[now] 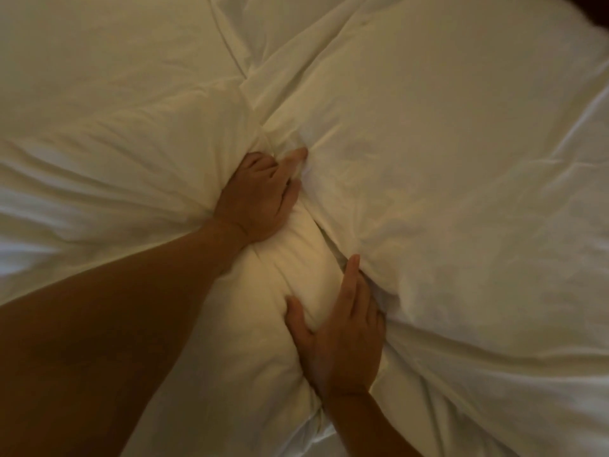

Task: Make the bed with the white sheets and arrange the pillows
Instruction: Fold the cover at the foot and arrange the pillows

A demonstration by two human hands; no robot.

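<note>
Two white pillows lie touching on a bed. The left hand (260, 196) clenches bunched fabric at the end of the left pillow (115, 179), fingers curled in. The right hand (339, 324) lies flat on the same pillow with straight fingers, wedged against the right pillow (461, 143). A wrinkled white sheet (99, 44) lies behind. A dark patch (593, 11), possibly beyond the bed's edge, fills one corner.

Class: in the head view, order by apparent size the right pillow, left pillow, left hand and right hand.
Largest: right pillow and left pillow, alike, both cropped.
Then right hand, left hand: similar, unranked.
</note>
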